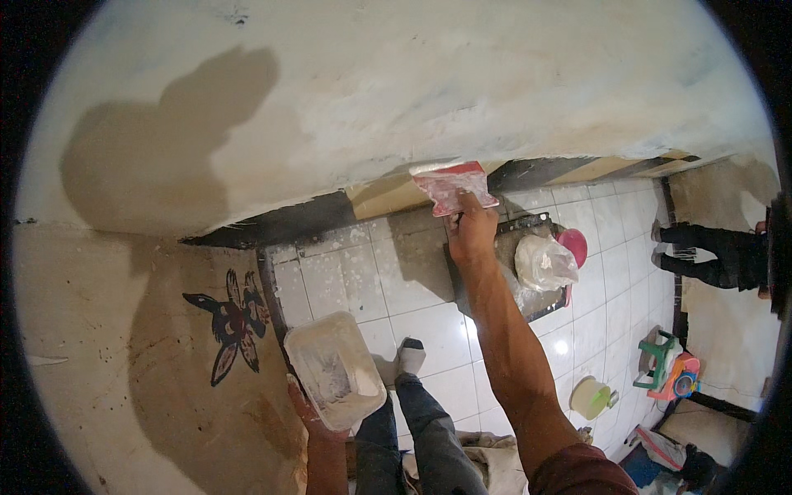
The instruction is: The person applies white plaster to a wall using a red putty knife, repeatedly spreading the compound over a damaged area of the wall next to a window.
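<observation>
My right hand (473, 233) grips a red putty spreader (454, 183) smeared with white. Its wide edge lies at the pale wall (429, 91), just above a black and yellow painted band (388, 195). Whether the edge presses on the wall is hard to tell. At lower left, my left hand (316, 414) is closed around the side of a whitish rectangular plastic tub (363, 394). White paste coats the tub's inside, with a greyish patch at its bottom. The tub is tilted, its open side facing me.
A dark board (462, 290) on the tiled floor (421, 338) bears a white plastic bag (546, 262); a pink round container (572, 247) is beside it. To the right are a green tub (591, 398), a green stool (655, 360) and a person's dark-trousered legs (709, 254). A painted flower (235, 323) marks the left wall.
</observation>
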`<state>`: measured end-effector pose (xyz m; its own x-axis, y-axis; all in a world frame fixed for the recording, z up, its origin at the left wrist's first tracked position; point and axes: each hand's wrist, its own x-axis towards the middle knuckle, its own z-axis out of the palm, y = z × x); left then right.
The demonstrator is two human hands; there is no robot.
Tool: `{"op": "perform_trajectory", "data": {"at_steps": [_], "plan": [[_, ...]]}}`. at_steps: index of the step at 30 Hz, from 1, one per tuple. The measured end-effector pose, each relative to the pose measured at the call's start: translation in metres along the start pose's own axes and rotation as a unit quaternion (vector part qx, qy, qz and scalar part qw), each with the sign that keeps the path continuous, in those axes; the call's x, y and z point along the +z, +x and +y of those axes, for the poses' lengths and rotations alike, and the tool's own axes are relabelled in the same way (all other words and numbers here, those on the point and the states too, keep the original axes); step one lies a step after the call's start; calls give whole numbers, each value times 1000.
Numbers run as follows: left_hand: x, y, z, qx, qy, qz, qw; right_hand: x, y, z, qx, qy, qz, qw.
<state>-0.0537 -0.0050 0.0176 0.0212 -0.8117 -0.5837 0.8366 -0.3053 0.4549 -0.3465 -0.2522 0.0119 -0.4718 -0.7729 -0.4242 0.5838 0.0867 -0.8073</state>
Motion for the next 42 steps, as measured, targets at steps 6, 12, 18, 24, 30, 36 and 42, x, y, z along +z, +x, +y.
{"op": "perform_trajectory", "data": {"at_steps": [6, 12, 18, 24, 30, 36, 42], "plan": [[23, 6, -12, 8, -63, 7, 998, 79, 14, -54, -6, 10, 65, 998], [15, 9, -23, 10, -126, -55, 990, 1, -36, -13, 0, 39, -20, 999], [43, 4, -24, 1, -94, -8, 996, -3, 3, 14, 27, -15, 60, 998], [26, 1, -21, -9, -197, 10, 980, 42, 4, -2, -24, 44, 46, 998], [52, 0, -7, 8, -191, 160, 968, 84, -21, -42, -18, 82, 82, 993], [49, -15, -2, 23, -136, -18, 990, 94, -53, -95, -114, 55, 49, 991], [46, -18, -1, 22, -118, 7, 993, 6, -53, -39, -15, -31, -3, 999]]}}
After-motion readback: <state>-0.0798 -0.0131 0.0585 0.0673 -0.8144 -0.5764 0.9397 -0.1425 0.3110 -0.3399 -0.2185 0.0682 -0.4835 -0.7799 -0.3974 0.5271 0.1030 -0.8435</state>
